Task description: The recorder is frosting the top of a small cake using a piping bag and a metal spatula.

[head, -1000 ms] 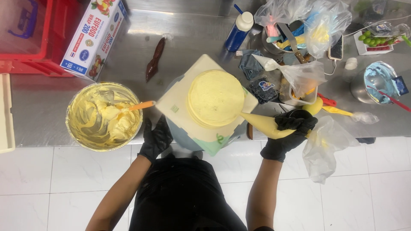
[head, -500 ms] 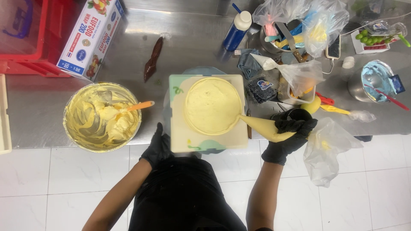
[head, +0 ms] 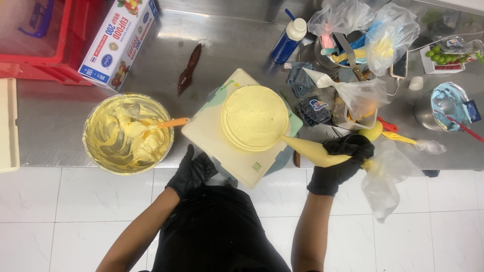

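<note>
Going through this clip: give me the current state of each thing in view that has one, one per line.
Piping bag: filled with yellow cream, gripped by the right hand, tip at the cake's edge.
Round cake: coated pale yellow, on a square board set cornerwise.
Left hand: gloved, at the board's near corner.
Metal bowl: partly full of yellow cream, orange-handled spatula resting in it.
Blue squeeze bottle: capped.

Red crate (head: 48, 45), upper left of frame: cut off by top and left edges. Pale tray (head: 7, 126), left edge: only a strip shows.

Turntable (head: 282, 158) under the white board (head: 217, 136), centre: mostly hidden; small patches show at the board's corners.

Left hand (head: 192, 172), lower centre: fingertips hidden under the board edge.

Piping bag (head: 315, 151), right of centre: rear part hidden inside the right hand (head: 343, 161).

Containers under the plastic bags (head: 363, 30), upper right: contents cannot be told.
</note>
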